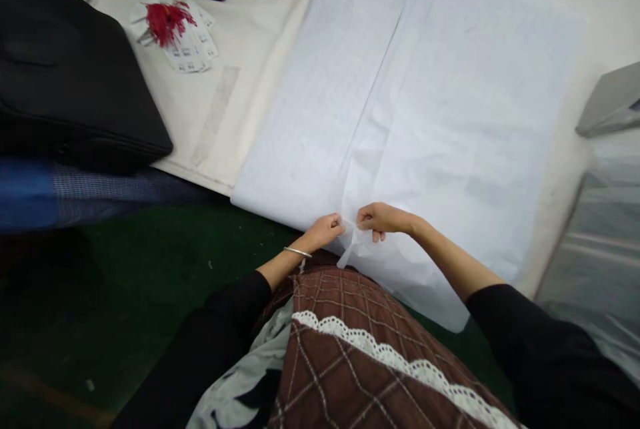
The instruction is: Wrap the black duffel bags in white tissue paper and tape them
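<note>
Large sheets of thin white tissue paper (465, 82) lie across the table and hang a little over its front edge. At that edge my left hand (325, 230) is closed in a pinch on the paper's edge. Close by on the right, my right hand (383, 220) also pinches the thin sheet, its fingers curled. Between the two hands the paper is creased, and a narrow corner of it points down toward my apron. A long fold line runs up the sheets from my hands. The fingertips are partly hidden.
White tags with red strings (173, 32) lie on the cream tabletop (250, 82) at the left. A big black item (65, 75) stands at the far left, beside blue cloth (30, 192). Clear plastic-wrapped goods (595, 235) are at the right. My brown checked apron (345, 302) touches the table edge.
</note>
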A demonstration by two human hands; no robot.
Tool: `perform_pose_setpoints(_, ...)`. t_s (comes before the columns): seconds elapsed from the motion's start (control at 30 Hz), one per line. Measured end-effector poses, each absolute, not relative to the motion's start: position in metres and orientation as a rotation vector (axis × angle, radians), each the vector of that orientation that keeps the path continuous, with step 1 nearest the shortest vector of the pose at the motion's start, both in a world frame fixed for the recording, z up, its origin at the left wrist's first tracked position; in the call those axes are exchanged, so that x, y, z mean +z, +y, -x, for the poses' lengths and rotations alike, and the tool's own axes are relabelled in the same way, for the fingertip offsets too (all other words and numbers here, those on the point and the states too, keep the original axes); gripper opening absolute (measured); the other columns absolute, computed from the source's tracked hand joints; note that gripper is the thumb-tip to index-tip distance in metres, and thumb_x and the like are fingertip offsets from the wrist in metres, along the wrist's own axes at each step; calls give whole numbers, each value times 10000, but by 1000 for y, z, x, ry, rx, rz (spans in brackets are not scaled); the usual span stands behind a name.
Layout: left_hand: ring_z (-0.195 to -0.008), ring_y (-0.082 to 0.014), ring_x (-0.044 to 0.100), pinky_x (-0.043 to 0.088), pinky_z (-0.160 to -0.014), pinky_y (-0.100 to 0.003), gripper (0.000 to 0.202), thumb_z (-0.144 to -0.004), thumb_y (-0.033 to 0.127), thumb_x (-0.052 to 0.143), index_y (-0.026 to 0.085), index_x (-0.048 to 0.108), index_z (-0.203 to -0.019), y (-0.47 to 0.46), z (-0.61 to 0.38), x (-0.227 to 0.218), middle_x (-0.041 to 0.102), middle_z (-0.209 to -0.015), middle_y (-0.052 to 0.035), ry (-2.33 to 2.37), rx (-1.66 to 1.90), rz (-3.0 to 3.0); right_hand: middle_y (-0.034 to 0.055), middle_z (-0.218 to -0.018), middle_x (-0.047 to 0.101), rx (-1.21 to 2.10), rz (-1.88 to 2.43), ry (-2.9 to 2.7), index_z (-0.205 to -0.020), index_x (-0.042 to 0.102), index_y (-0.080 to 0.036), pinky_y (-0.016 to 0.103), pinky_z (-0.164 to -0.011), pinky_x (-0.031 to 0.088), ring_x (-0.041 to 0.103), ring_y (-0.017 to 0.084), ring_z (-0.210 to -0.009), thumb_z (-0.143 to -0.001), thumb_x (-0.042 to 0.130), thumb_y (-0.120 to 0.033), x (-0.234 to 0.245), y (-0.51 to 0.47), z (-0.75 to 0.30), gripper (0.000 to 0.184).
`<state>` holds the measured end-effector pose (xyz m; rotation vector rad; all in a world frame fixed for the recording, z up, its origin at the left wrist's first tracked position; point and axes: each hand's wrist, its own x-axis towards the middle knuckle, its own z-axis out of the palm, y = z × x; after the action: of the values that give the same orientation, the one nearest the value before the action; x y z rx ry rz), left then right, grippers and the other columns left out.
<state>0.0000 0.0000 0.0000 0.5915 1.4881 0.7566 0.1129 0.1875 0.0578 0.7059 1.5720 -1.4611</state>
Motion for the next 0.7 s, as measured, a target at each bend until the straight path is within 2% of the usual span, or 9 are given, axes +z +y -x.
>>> perform_pose_setpoints(0.17, -663, -115, 414, 342, -613, -239, 77, -844, 254, 491, 198, 452, -807, 3, 5, 5, 430, -701, 61, 1561, 792, -616, -10, -654, 604, -1547, -722, 1489, -821, 591, -164, 269, -564, 551, 649, 148, -601, -801, 667, -332, 52, 188, -109, 186)
perform_pose_setpoints(0.3, -754, -125, 469, 385, -684, -233, 257, -759, 343, 669, 182, 524, -897, 2, 4, 10, 511, -798, 50, 1520, 810, -672, 5, -658, 627, -1563, -676, 1488, -779, 610, -160, 256, -605, 534, 634, 144, -650, -717, 739, -400, 49, 192, -108, 279)
perform_pose_setpoints(0.37, -772, -132, 492, 397, -706, -237, 313, -730, 362, 702, 169, 578, -943, 1, 3, 11, 561, -834, 40, 1462, 813, -695, 3, -655, 621, -1563, -638, 1520, -786, 641, -155, 246, -600, 509, 610, 135, -641, -700, 731, -406, 48, 194, -108, 280)
perform_pose_setpoints(0.47, -779, -144, 529, 417, -721, -247, 299, -758, 359, 666, 148, 635, -967, 2, 2, 9, 617, -849, 17, 1439, 805, -676, -8, -652, 601, -1554, -592, 1555, -812, 684, -159, 238, -574, 465, 563, 119, -612, -693, 704, -414, 46, 197, -107, 282)
perform_pose_setpoints(0.7, -774, -168, 594, 451, -723, -256, 292, -813, 404, 636, 137, 664, -931, 6, -3, 2, 681, -852, -15, 1584, 700, -763, -17, -625, 577, -1513, -582, 1597, -841, 720, -165, 239, -555, 412, 509, 112, -586, -683, 664, -429, 44, 200, -106, 312)
